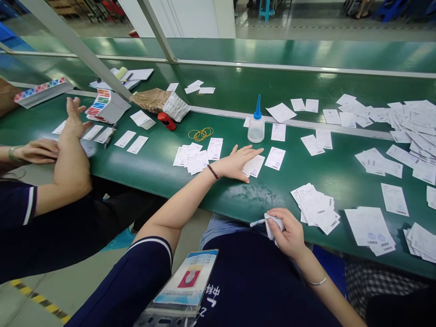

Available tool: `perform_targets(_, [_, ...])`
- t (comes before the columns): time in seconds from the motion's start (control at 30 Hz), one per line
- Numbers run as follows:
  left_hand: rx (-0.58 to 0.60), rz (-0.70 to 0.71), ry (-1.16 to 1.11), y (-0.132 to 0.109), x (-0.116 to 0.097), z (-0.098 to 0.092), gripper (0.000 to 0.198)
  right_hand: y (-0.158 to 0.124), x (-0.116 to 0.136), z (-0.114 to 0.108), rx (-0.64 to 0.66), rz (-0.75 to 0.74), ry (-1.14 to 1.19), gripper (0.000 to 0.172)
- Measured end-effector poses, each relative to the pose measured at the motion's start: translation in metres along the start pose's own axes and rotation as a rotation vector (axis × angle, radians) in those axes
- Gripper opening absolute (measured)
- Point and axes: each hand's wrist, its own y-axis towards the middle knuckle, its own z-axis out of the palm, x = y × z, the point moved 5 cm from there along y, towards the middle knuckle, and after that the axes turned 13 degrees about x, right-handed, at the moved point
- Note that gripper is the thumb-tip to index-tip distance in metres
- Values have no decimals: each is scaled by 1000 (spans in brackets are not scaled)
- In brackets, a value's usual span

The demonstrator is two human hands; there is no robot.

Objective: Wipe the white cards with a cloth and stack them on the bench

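Observation:
My left hand lies flat on the green table, fingers stretched out, resting on a white paper slip. My right hand is closed around a crumpled white tissue at the table's near edge. A small stack of slips lies just left of my left hand. A fanned pile of slips sits right of my right hand. A clear glue bottle with a blue nozzle stands beyond my left hand.
Another person's two hands rest at the left by slips and a pen. Rubber bands, a red stamp, a brown packet and coloured label booklets lie further back. Many loose slips cover the right side.

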Motion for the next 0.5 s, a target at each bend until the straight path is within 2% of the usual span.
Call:
perform_targets(0.33, [52, 49, 29, 12, -6, 2, 112, 1, 2, -1, -2, 10, 0, 15])
perform_targets(0.5, [132, 84, 86, 13, -9, -3, 109, 0, 2, 0, 2, 0, -1, 15])
